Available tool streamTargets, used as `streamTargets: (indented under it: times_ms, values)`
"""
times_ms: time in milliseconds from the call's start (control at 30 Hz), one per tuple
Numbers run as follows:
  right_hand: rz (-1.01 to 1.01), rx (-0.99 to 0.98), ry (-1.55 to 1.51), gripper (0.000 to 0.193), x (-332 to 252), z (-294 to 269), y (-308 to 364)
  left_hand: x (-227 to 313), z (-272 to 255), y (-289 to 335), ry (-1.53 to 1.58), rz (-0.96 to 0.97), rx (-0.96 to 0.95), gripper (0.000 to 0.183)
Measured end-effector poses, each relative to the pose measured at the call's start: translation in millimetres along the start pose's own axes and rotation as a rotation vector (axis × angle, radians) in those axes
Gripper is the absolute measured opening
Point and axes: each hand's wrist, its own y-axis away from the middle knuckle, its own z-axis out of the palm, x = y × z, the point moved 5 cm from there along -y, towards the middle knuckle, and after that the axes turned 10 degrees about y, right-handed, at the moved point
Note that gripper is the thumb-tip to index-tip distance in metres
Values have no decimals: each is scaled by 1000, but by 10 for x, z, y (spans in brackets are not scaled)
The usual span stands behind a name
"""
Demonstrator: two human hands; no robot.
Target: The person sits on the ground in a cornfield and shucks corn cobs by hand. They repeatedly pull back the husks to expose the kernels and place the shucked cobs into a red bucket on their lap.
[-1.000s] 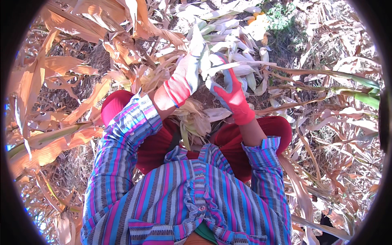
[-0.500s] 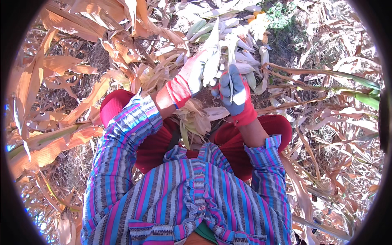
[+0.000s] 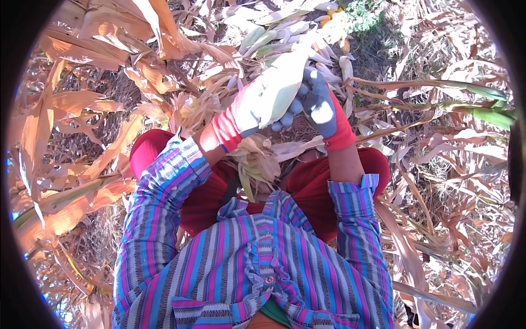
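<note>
An ear of corn (image 3: 284, 88) in pale green-white husk lies slantwise in front of me, its tip up and to the right. My left hand (image 3: 251, 108), in a grey-palmed glove with a red cuff, is closed around its lower left side; bright sunlight washes out part of the glove. My right hand (image 3: 319, 107), gloved the same way, is at the ear's right side, thumb up along the husk and fingers curled under it. The ear partly hides those fingers. Under my hands, loose dry husks (image 3: 257, 164) lie between my knees.
Several husked ears (image 3: 268, 41) lie heaped beyond my hands, with bare yellow-orange corn (image 3: 331, 19) at the far end. Dry corn leaves (image 3: 82, 208) crowd my left. Long stalks (image 3: 438, 85) cross the ground on the right.
The strip of husk that stood in my right hand no longer shows there. My right hand has turned inward against the ear, and the ear now tilts to the right, its broad side showing.
</note>
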Motion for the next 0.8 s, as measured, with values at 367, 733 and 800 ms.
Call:
streamTargets:
  times_ms: [367,733,800]
  values:
    - [38,255,179,28,144,3,60,-186,-188,95,-331,82,256,51]
    - [110,511,451,42,504,-435,26,-27,-89,-13,-850,177,299,54]
    - [-60,589,624,41,338,-516,34,-27,-112,-17,-834,118,286,56]
